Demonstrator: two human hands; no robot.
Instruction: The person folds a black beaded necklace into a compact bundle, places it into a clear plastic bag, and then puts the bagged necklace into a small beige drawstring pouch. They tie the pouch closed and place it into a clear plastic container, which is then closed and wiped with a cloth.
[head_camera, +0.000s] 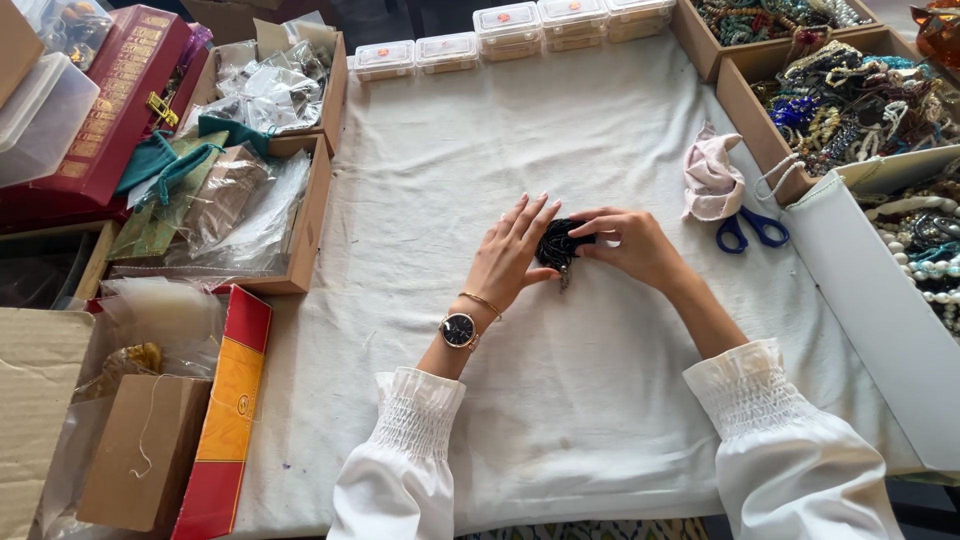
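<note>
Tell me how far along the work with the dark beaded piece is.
Done: nothing finished shows on the white cloth. In hand: the left hand and right hand both hold the dark beaded piece at the middle. Left: the jewellery trays on the right are full, and the scissors lie unused.

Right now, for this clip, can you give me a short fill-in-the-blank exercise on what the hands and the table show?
1. Both hands meet on a small bundle of ____ beads.
2. The round-faced wristwatch sits on the ____ hand's wrist.
3. The blue-handled scissors lie beside a crumpled ____ cloth.
4. The white cloth-covered table has a row of clear lidded plastic ____ along its far edge.

Missing words: black; left; pink; boxes
</note>
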